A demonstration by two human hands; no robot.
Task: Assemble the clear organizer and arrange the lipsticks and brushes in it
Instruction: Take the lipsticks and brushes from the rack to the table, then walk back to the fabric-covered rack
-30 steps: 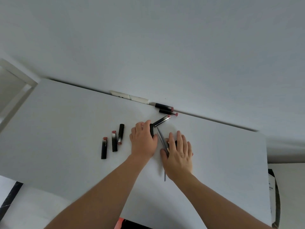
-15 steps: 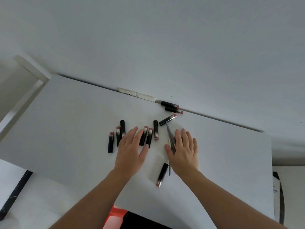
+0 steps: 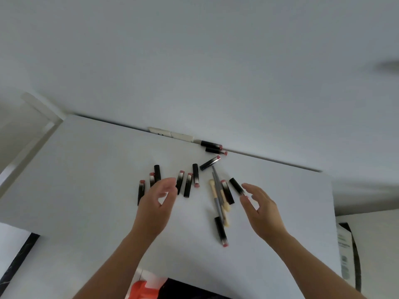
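- Both hands lifted off the surface [image 3: 86, 169] since half a second ago; brushes and two lipsticks formerly under the right hand now uncovered.
- Left hand [image 3: 154, 203] raised, fingers curled loosely, thumb and forefinger apart, grasping nothing. It partly covers the left lipsticks.
- Right hand [image 3: 262, 212] raised, fingers spread and released, empty.
- Left lipsticks [image 3: 140, 192]: three black tubes, roughly upright in view, side by side.
- Middle lipsticks [image 3: 188, 184]: three more, close together, just right of the left hand's fingertips.
- Brushes [image 3: 218, 197]: thin grey handles with cream tips, bundled between the hands, lying flat.
- Lipstick beside the brushes [image 3: 227, 192], touching them; another tilted one [image 3: 236, 186] near the right fingertips.
- Near lipstick [image 3: 221, 231]: lies alone at the brushes' near end, pink tip toward the camera.
- Far lipsticks [image 3: 211, 145]: two along the back edge, a third [image 3: 209, 162] tilted just in front.
- White bar [image 3: 170, 134] at the back edge, next to them.
- Organizer: not in view.
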